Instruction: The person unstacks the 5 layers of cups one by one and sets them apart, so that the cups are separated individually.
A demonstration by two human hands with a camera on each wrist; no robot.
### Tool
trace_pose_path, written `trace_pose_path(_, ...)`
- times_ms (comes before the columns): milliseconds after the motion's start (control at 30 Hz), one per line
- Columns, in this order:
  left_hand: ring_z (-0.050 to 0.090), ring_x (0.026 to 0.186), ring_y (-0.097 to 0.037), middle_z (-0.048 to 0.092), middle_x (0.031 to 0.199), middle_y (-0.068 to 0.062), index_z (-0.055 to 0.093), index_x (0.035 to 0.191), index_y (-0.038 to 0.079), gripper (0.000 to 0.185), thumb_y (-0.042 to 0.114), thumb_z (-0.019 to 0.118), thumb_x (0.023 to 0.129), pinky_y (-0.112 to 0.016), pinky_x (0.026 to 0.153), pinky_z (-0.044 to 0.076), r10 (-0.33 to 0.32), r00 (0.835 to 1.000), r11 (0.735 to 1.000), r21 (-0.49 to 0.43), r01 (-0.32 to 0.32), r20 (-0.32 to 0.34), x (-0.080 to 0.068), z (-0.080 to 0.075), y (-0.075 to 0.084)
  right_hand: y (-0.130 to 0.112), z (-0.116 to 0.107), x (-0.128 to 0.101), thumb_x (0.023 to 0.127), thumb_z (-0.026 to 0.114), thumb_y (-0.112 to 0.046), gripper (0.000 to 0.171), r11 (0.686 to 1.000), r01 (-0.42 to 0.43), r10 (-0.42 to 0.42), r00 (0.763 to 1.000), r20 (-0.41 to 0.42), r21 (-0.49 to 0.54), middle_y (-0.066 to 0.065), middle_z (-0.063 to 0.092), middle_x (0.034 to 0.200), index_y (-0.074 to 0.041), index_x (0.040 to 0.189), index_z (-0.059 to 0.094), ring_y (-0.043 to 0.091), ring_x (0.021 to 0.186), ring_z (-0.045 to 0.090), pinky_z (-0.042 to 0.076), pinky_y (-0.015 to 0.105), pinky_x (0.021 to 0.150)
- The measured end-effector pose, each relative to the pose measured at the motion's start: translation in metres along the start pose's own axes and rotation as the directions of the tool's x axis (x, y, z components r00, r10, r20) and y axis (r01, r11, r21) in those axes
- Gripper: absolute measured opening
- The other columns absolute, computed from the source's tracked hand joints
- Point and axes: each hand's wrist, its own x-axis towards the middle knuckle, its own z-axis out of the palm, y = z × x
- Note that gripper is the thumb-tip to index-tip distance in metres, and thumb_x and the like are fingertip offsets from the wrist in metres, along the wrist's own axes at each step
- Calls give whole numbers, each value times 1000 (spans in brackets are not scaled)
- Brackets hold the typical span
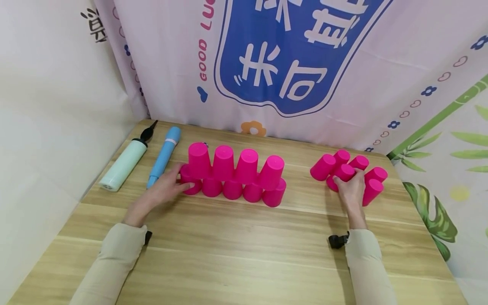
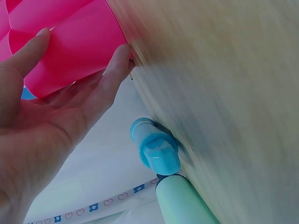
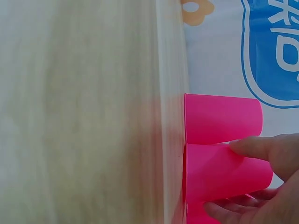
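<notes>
Several upside-down pink cups stand in a row on the table, with a second row (image 1: 223, 163) of pink cups stacked on top. My left hand (image 1: 167, 188) holds the leftmost lower cup (image 1: 192, 187), thumb at its front and fingers behind; the left wrist view shows this cup (image 2: 79, 51) between thumb and fingers. At the right, my right hand (image 1: 352, 190) grips one upside-down pink cup (image 1: 344, 171) within a loose cluster. In the right wrist view, thumb and fingers lie on either side of that cup (image 3: 224, 170), its rim at the tabletop.
More pink cups (image 1: 323, 167) stand close around the right hand. Left of the stack lie a blue tube-shaped pump (image 1: 164, 156) and a pale green pump (image 1: 125, 165) with a black nozzle. A printed cloth (image 1: 175, 97) hangs behind the wooden table (image 1: 244, 254).
</notes>
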Motion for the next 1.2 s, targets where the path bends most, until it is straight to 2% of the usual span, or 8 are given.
trace_pose_path(267, 52, 118, -39, 52, 130, -25, 32, 139, -3, 56, 18, 61, 96, -53, 99, 45, 8, 1000, 1000, -9, -8, -1, -1, 2, -2, -2, -1, -5, 86, 70, -17, 77, 999, -20, 19, 1000, 14, 29, 27, 40, 141, 3, 144, 24, 41, 128, 43, 37, 48, 108)
trace_pose_path(400, 53, 118, -39, 52, 130, -24, 31, 140, -2, 57, 20, 61, 96, -52, 98, 46, -2, 1000, 1000, -14, 2, 10, -1, 3, -1, -11, -6, -20, 88, 68, -21, 82, 997, 10, -7, 999, -43, 70, 23, 34, 146, -1, 149, 17, 37, 131, 39, 34, 46, 111)
trace_pose_path(567, 53, 118, -39, 52, 130, -24, 31, 140, -2, 58, 21, 61, 96, -51, 98, 47, -8, 1000, 1000, -18, 8, 5, 0, 3, -1, -40, -9, -41, 90, 66, -21, 68, 974, 198, -176, 967, -182, 109, 18, 38, 142, -4, 145, 30, 31, 129, 39, 35, 44, 109)
trace_pose_path(700, 53, 117, -39, 53, 130, -24, 31, 140, -1, 58, 20, 61, 96, -51, 97, 47, -9, 1000, 1000, -7, 9, -5, 0, 2, -3, -74, -6, -59, 90, 66, -15, 55, 901, 391, -351, 912, -212, 188, 12, 46, 138, -4, 138, 41, 25, 126, 44, 39, 41, 106)
trace_pose_path(833, 54, 117, -39, 53, 129, -24, 31, 140, -2, 58, 20, 61, 96, -51, 97, 47, -10, 1000, 1000, -10, 10, -6, 0, 2, -3, -108, 2, -82, 89, 66, -4, 47, 773, 543, -514, 839, -177, 329, 14, 51, 134, 2, 132, 48, 25, 127, 47, 36, 35, 110)
trace_pose_path(933, 54, 117, -39, 53, 129, -25, 31, 140, -2, 58, 20, 61, 96, -51, 97, 47, -16, 1000, 1000, -18, 16, 1, -1, 3, -3, -131, 6, -105, 88, 65, 4, 45, 711, 548, -573, 815, -89, 442, 19, 51, 132, 8, 129, 47, 29, 127, 47, 35, 37, 111)
trace_pose_path(1067, 54, 117, -38, 53, 129, -24, 31, 139, -2, 57, 19, 61, 96, -51, 97, 47, -27, 1000, 999, -17, 27, 2, -1, 3, -2, -150, 9, -128, 88, 65, 3, 47, 712, 503, -606, 793, 65, 490, 23, 50, 132, 10, 130, 45, 33, 126, 47, 34, 44, 111)
trace_pose_path(1200, 55, 115, -38, 54, 129, -24, 31, 140, -1, 57, 18, 61, 96, -51, 96, 48, -25, 1000, 1000, -7, 25, -7, -1, 2, -1, -149, 21, -130, 88, 68, -2, 52, 725, 493, -621, 769, 150, 481, 20, 50, 133, 6, 133, 45, 31, 125, 47, 35, 48, 109)
